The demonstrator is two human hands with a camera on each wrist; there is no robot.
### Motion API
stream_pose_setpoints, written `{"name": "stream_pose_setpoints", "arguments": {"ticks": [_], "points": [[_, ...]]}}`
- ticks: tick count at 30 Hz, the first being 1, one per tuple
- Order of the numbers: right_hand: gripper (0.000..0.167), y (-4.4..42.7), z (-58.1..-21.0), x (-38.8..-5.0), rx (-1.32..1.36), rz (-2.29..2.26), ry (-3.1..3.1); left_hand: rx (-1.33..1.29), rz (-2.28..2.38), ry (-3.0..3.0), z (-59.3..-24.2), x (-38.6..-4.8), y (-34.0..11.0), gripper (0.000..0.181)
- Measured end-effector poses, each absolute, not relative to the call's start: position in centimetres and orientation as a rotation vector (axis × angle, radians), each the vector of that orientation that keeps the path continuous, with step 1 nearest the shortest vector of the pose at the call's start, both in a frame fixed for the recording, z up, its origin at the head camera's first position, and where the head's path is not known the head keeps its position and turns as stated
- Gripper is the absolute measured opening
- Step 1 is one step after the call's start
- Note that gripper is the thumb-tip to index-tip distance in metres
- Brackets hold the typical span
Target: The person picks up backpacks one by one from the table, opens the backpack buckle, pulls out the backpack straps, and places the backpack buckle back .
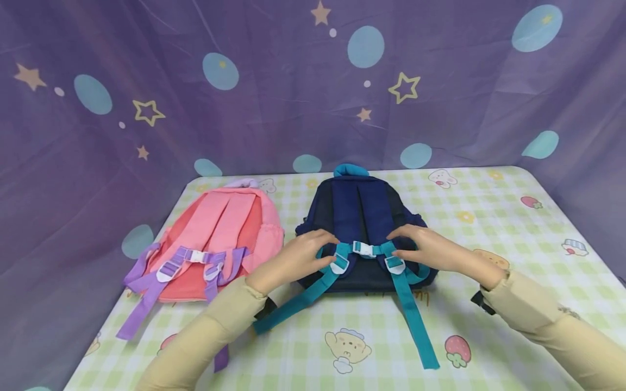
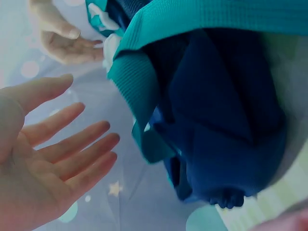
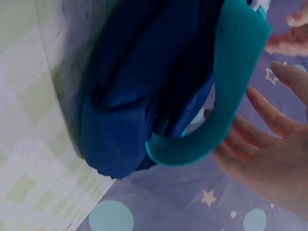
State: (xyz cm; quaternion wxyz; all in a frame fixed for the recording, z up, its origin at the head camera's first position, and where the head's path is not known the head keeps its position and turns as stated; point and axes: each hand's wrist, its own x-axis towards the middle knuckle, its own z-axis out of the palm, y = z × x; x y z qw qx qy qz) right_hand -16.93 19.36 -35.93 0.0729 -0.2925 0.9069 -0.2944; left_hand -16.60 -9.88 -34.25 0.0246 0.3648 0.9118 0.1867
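Navy backpack (image 1: pixel 364 217): matt cloth. Teal straps (image 1: pixel 411 315): ribbed webbing. White buckle (image 1: pixel 364 249): smooth plastic.

So the bag (image 1: pixel 346 209) is a navy and black kids' backpack, lying with its back panel up on the checked cloth (image 1: pixel 508 233), teal handle (image 1: pixel 351 170) at the far end. Two navy shoulder pads (image 1: pixel 376 209) run side by side down the middle. Near the bottom there's a white buckle (image 1: pixel 364 249) on a short teal strap bridging the two sides, and it looks clipped. Each side has a white slider (image 1: pixel 395 265) with a long teal tail (image 1: pixel 412 320) running past the bottom edge, the left one splayed outward.
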Motion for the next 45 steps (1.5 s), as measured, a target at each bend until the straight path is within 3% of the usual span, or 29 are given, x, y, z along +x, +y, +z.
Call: {"name": "stream_pose_setpoints", "arguments": {"ticks": [22,45], "points": [[0.034,16.5,-37.6,-18.7,-0.907,-0.932,2.647,1.057,0.537,2.778,-36.5,-18.8,-5.9,0.035],[0.024,15.0,-38.7,-19.8,-0.954,-0.885,2.648,1.015,0.466,2.752,-38.0,-20.0,-5.0,0.031]]}}
